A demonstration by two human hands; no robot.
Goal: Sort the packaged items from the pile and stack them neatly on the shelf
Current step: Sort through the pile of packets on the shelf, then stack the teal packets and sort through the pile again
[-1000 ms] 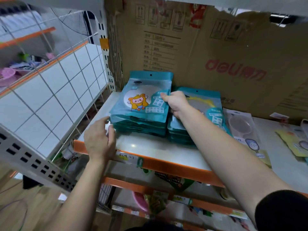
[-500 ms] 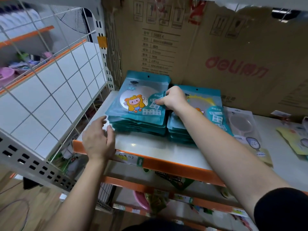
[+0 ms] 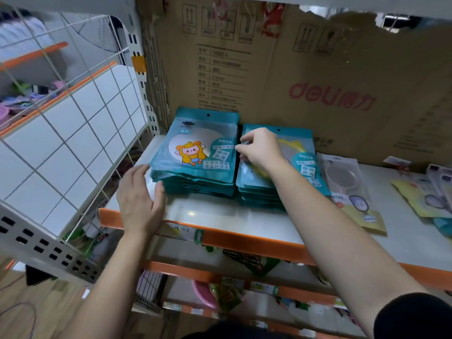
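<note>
1. Cardboard box, printed "deli" in red, stands along the shelf's back edge.
2. Shelf carries the left stack and right stack of teal packets side by side near its left end.
3. Left hand, fingers straight, touches the left stack's front-left corner.
4. Right hand has its fingers curled over the gap between the stacks; I cannot tell whether they hold anything.

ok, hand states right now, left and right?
Left hand: open, thumb against the left stack of teal packets.
Right hand: fingers curled at the seam beside the right stack; grip cannot be told.

printed cardboard box at the back, white wire grid at left, wood floor below.
</note>
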